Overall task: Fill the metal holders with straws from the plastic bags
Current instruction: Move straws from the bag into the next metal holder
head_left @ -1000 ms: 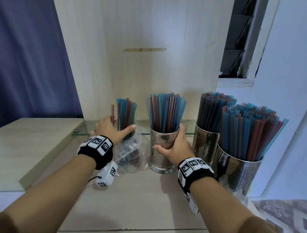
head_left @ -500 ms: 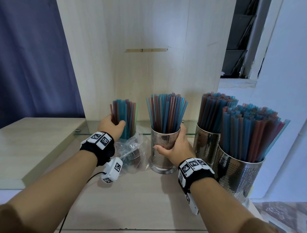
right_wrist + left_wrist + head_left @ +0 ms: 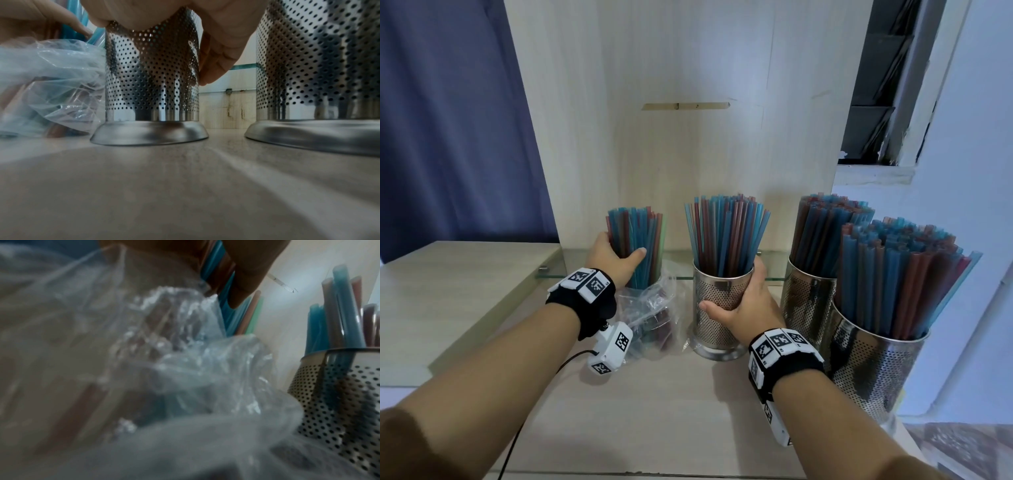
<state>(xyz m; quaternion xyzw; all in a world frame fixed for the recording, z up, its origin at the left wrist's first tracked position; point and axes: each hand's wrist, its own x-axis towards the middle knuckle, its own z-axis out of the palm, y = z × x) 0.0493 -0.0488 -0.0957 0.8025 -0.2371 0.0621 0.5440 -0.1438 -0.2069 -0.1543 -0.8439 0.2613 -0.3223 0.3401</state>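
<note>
Wooden counter: right hand wraps middle metal holder, base flat. Left hand grips straw bundle upright in plastic bag, just left of that holder.

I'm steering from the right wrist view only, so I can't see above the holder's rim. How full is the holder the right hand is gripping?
Observer: The gripped holder is loosely filled; its straws fan outward.
Operator: And the left hand?
Observer: The left hand grips a straw bundle standing upright out of the plastic bag.
Operator: Other holders?
Observer: Two holders to the right, the rear holder and the front holder, both look densely packed.
</note>
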